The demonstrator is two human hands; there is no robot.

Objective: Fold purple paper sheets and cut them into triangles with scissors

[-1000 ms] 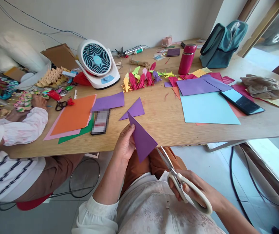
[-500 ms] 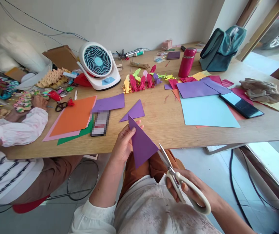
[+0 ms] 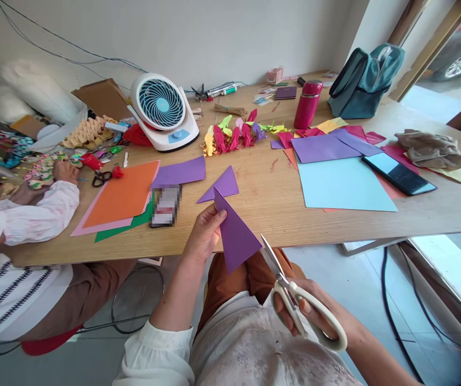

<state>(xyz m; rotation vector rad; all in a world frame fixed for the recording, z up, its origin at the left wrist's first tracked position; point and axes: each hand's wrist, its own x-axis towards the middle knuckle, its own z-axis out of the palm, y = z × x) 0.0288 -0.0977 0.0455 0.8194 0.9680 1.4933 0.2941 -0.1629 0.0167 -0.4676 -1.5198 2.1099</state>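
Observation:
A purple paper triangle (image 3: 237,236) is pinched at its upper left edge between the thumb and fingers of my left hand (image 3: 206,231). My right hand (image 3: 314,311) grips white-handled scissors (image 3: 290,295) by their loops, above my lap. The blades are parted and point up and left, with the triangle's right corner right at them; whether it lies between them I cannot tell. Just beyond my left hand, a second purple triangle (image 3: 222,185) lies flat on the table. A purple paper rectangle (image 3: 182,171) rests to its left.
On the left are orange paper (image 3: 119,193), a phone (image 3: 166,206) and a co-worker's arm (image 3: 45,206). A fan (image 3: 163,110) stands behind, beside paper flowers (image 3: 234,134). Rightward are light blue paper (image 3: 343,185), another phone (image 3: 401,174), a red bottle (image 3: 308,104) and a teal bag (image 3: 367,83).
The held triangle and my left hand have shifted very slightly, the triangle's lower tip a little right and up. My right hand keeps the scissors parted, nearly still.

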